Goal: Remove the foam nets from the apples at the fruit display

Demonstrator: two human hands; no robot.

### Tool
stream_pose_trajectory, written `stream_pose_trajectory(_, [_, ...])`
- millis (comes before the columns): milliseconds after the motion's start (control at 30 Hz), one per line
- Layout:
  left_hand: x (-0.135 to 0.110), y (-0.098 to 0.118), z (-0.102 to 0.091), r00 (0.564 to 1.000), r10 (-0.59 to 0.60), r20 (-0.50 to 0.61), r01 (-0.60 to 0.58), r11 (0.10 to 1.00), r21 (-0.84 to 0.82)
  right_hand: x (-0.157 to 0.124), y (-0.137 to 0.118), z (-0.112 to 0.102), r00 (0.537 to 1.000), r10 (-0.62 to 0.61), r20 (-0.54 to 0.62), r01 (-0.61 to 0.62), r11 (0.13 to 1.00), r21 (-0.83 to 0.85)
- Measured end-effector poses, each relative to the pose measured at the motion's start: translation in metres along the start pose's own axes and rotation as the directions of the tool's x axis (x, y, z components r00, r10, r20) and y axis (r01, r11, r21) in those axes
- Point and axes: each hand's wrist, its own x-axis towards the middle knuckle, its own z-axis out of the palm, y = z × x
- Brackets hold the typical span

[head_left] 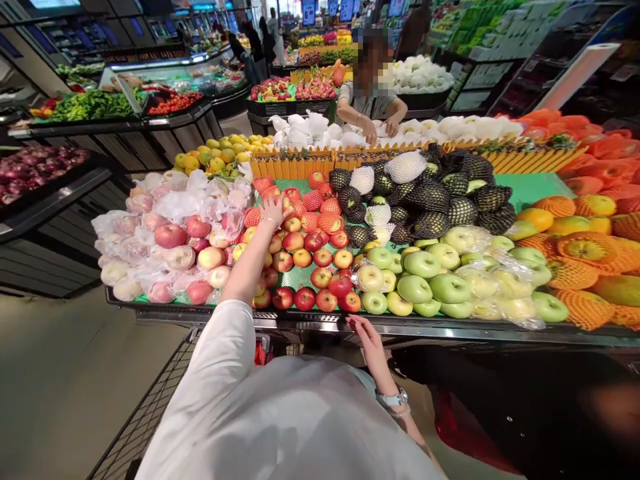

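Observation:
My left hand [274, 211] reaches far over the fruit stand, with its fingers spread above apples in red foam nets [311, 200]; whether the fingertips touch one is unclear. Below that arm lie loose red-and-yellow apples [305, 298] in rough rows on a green mat [296, 275]. My right hand [369, 335], with a watch on its wrist, is by the stand's front edge [320, 321], fingers stretched out and holding nothing. Just beyond it are red apples and green apples [419, 289], some of the green ones bagged.
Plastic-wrapped apples [150, 233] fill the left side. Black-netted fruit [430, 193] and orange-netted papayas [583, 250] lie to the right. Across the stand, a person [370, 100] handles white-wrapped fruit [305, 131]. A wire shopping cart [145, 413] stands at lower left.

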Motion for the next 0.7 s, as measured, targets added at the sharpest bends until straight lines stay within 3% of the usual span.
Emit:
stream_pose_trajectory(100, [-0.039, -0.026, -0.006, 0.989, 0.128, -0.079, -0.137, 0.983, -0.125, -0.004, 0.008, 0.004, 0.999, 0.026, 0.043, -0.025, 0.999, -0.02])
stream_pose_trajectory(167, [-0.081, -0.058, -0.002, 0.942, 0.26, -0.214, -0.302, 0.933, -0.196, -0.007, 0.017, 0.003, 0.996, 0.058, 0.061, -0.056, 0.998, -0.031])
stream_pose_trajectory(200, [-0.106, -0.077, 0.003, 0.917, 0.266, -0.296, -0.339, 0.912, -0.23, -0.008, 0.022, 0.001, 0.995, 0.077, 0.069, -0.075, 0.997, -0.036])
stream_pose_trajectory(233, [-0.135, -0.096, 0.011, 0.907, 0.191, -0.374, -0.306, 0.911, -0.276, -0.008, 0.027, 0.0, 0.992, 0.096, 0.079, -0.093, 0.995, -0.04])
stream_pose_trajectory(267, [-0.165, -0.114, 0.021, 0.904, 0.017, -0.427, -0.178, 0.924, -0.34, -0.008, 0.032, 0.0, 0.989, 0.114, 0.091, -0.11, 0.993, -0.045])
stream_pose_trajectory(300, [-0.196, -0.129, 0.033, 0.865, -0.234, -0.445, 0.033, 0.91, -0.413, -0.006, 0.036, 0.001, 0.986, 0.13, 0.106, -0.125, 0.991, -0.049])
stream_pose_trajectory(333, [-0.227, -0.141, 0.047, 0.769, -0.488, -0.412, 0.278, 0.837, -0.472, -0.004, 0.04, 0.003, 0.982, 0.145, 0.125, -0.139, 0.989, -0.053])
stream_pose_trajectory(367, [-0.257, -0.148, 0.061, 0.633, -0.694, -0.342, 0.507, 0.706, -0.495, -0.001, 0.043, 0.006, 0.976, 0.158, 0.148, -0.151, 0.987, -0.057])
stream_pose_trajectory(400, [-0.284, -0.152, 0.075, 0.541, -0.793, -0.282, 0.63, 0.603, -0.489, 0.001, 0.045, 0.011, 0.97, 0.169, 0.177, -0.161, 0.985, -0.062])
stream_pose_trajectory(433, [-0.308, -0.152, 0.09, 0.5, -0.835, -0.23, 0.692, 0.545, -0.474, 0.003, 0.046, 0.017, 0.961, 0.179, 0.21, -0.169, 0.983, -0.067])
stream_pose_trajectory(500, [-0.346, -0.142, 0.118, 0.507, -0.855, -0.114, 0.742, 0.5, -0.447, 0.005, 0.046, 0.03, 0.938, 0.193, 0.288, -0.178, 0.981, -0.078])
stream_pose_trajectory(567, [-0.371, -0.125, 0.144, 0.56, -0.828, 0.019, 0.752, 0.498, -0.432, 0.004, 0.042, 0.044, 0.907, 0.2, 0.371, -0.178, 0.98, -0.093])
stream_pose_trajectory(700, [-0.392, -0.091, 0.185, 0.63, -0.751, 0.199, 0.733, 0.489, -0.473, -0.008, 0.035, 0.061, 0.831, 0.229, 0.506, -0.175, 0.973, -0.152])
